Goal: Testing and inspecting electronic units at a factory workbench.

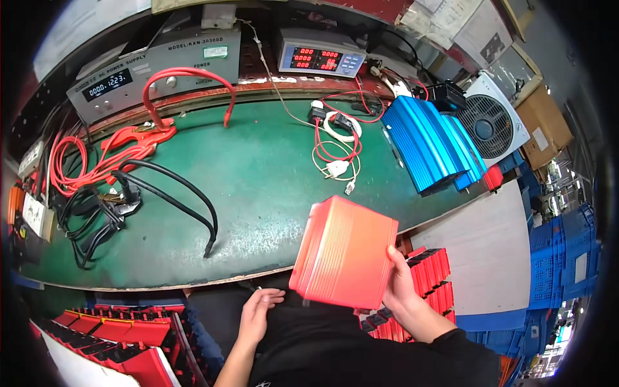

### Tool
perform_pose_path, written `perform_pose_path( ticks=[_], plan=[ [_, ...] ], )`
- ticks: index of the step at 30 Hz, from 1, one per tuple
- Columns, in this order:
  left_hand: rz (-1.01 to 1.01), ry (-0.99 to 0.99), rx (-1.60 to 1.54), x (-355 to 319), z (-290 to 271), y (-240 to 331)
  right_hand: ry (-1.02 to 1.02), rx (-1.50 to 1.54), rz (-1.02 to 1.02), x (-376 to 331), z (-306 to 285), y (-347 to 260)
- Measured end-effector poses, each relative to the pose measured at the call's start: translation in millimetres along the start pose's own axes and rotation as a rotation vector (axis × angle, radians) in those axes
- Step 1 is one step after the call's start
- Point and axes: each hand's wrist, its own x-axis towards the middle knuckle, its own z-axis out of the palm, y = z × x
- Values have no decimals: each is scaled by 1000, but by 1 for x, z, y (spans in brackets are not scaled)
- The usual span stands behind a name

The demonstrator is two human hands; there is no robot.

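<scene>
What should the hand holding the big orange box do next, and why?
Probably bring the orange ribbed box forward and set it flat on the green bench mat. Only the right hand grips it, at its right edge, and it hangs tilted over the bench's near edge. The left hand is open and empty below, and the mat just ahead looks bare.

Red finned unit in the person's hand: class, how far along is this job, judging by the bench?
Done: two blue finned units sit at the bench's right end. In hand: the right hand holds the red finned unit over the bench edge; the left hand is empty. Left: more red units wait stacked at right.
</scene>
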Motion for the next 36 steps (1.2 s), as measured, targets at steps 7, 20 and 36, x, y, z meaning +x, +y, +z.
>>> perform_pose_path(
  ticks=[7, 20, 36],
  plan=[
    [886, 379, 307, -5, -18, 64, -133, -96, 241, -13, -5, 17],
    [775, 96, 847, 197, -109, 195, -770, -516, 391, 32, 40, -16],
    [728, 292, 711, 237, -126, 208, -737, -1876, -1083, 157, 188, -49]
  ],
)
